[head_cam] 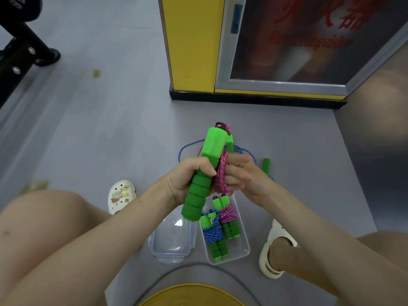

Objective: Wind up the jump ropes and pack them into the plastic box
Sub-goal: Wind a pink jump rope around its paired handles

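Note:
My left hand (pixel 189 177) grips the green foam handles (pixel 203 175) of a jump rope, held upright above the floor. Its pink cord (pixel 221 173) is looped around the handles, and my right hand (pixel 245 176) presses its fingers against those loops. Below my hands a clear plastic box (pixel 244 250) stands on the floor with two wound ropes in it, one with a blue cord (pixel 213 234) and one with a pink cord (pixel 228 212). A loose blue rope (pixel 187 146) with a green handle (pixel 266 165) lies on the floor behind my hands.
The box's clear lid (pixel 173 237) lies to the left of the box. My feet in white clogs (pixel 121 195) (pixel 276 248) flank both. A yellow pillar (pixel 192 43) and a glass-fronted cabinet (pixel 298 45) stand ahead. Black equipment legs (pixel 26 47) are at far left.

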Motion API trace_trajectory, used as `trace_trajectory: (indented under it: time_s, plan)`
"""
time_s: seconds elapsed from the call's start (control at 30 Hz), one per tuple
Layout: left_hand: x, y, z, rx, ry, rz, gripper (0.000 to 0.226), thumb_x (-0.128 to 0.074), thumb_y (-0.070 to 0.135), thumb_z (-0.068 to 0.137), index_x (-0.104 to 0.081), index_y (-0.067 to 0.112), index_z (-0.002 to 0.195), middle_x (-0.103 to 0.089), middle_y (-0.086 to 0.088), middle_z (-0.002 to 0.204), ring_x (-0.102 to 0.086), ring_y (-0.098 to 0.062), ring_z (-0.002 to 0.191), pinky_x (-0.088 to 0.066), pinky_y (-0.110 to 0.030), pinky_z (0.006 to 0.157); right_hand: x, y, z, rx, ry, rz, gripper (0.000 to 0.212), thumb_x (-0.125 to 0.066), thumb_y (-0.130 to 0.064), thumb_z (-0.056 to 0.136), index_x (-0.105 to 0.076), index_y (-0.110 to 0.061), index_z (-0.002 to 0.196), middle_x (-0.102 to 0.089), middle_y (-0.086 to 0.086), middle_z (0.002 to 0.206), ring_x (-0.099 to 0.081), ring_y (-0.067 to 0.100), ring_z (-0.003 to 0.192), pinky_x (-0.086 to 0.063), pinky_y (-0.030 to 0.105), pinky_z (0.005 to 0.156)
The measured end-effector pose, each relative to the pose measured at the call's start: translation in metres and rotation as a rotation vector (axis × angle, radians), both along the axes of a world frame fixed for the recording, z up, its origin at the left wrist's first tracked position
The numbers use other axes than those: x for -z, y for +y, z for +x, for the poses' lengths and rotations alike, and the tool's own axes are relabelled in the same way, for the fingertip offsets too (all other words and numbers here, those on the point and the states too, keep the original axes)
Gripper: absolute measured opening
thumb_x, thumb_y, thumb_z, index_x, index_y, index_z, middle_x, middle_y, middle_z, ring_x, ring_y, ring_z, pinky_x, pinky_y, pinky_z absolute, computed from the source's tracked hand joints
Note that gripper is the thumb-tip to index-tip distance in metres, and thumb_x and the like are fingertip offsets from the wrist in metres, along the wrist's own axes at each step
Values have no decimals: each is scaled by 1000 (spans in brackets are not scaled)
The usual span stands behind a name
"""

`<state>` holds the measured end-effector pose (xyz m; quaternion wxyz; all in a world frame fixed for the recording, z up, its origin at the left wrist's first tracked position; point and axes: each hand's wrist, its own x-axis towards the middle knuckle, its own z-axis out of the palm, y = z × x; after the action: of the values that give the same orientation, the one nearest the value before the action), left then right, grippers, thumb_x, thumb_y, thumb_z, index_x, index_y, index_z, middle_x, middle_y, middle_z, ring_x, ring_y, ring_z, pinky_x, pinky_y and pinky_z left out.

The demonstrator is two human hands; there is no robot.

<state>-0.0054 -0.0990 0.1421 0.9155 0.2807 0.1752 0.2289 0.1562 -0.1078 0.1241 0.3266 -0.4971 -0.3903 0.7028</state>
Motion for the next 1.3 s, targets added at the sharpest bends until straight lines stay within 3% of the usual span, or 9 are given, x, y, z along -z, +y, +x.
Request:
trace_trajectory:
  time_s: [0.1,0.2,0.33,0.5,0.7,0.97,1.1,1.2,1.3]
  plan:
    - [-2,4,9,-128,-63,-67,78,-62,4,53,-53,0,130,-61,-23,122,-62,-35,109,-41,-43,105,3,-4,-7,-47,-202,75,36,-40,12,91,-56,-17,77,-60,-8,71,-57,8,72,-47,21,66]
    - [-4,8,15,-327,-49,-127,78,-49,1,56,-45,4,134,-53,-21,135,-54,-34,123,-49,-37,99,7,-4,-11,-165,-289,110,20,-49,3,92,-60,-4,77,-62,2,63,-51,12,55,-38,28,56]
    - [-10,13,14,-482,290,-57,54,-46,-1,64,-66,18,110,-61,-7,129,-53,-23,125,-44,-33,96,5,-4,-10,-194,-300,76,12,-58,-11,92,-68,-11,87,-55,-2,54,-43,9,49,-35,21,50]
    - [-14,11,10,-285,905,355,30,-60,1,71,-53,15,97,-56,-3,82,-50,-10,64,-43,-19,51,-1,3,-3,-166,-433,138,5,-67,-11,86,-72,-11,87,-56,-12,52,-45,-3,48,-36,9,51]
    - [-2,11,-2,-60,1114,504,23,-59,1,81,-43,18,81,-46,-2,73,-43,-13,60,-38,-21,51,-3,13,8,-63,-398,160,12,-66,-11,86,-69,-20,79,-64,10,79,-53,16,77,-50,39,80]
    - [-1,7,-8,103,573,134,42,-44,-4,66,-56,-2,106,-71,-19,87,-70,-28,82,-53,-21,67,-3,17,11,52,-279,176,12,-57,-7,91,-68,-11,86,-62,3,73,-56,3,61,-46,14,66]
    - [-3,2,-7,135,295,43,51,-53,-1,56,-63,-5,105,-71,-21,86,-70,-33,83,-55,-32,77,1,15,7,39,-64,93,25,-53,-7,92,-60,11,108,-56,7,67,-48,5,48,-42,17,58]
    - [-1,1,-5,87,166,-19,66,-74,8,45,-61,-8,108,-69,-22,92,-68,-33,86,-54,-37,83,2,15,7,72,71,-11,32,-60,-18,83,-61,6,104,-60,14,81,-58,15,67,-49,23,69]
    - [2,1,0,0,92,-78,73,-79,10,41,-63,-1,111,-64,-22,100,-61,-33,91,-50,-41,89,4,9,6,7,132,-117,14,-59,-19,80,-62,-6,86,-58,5,62,-53,15,54,-43,24,49]
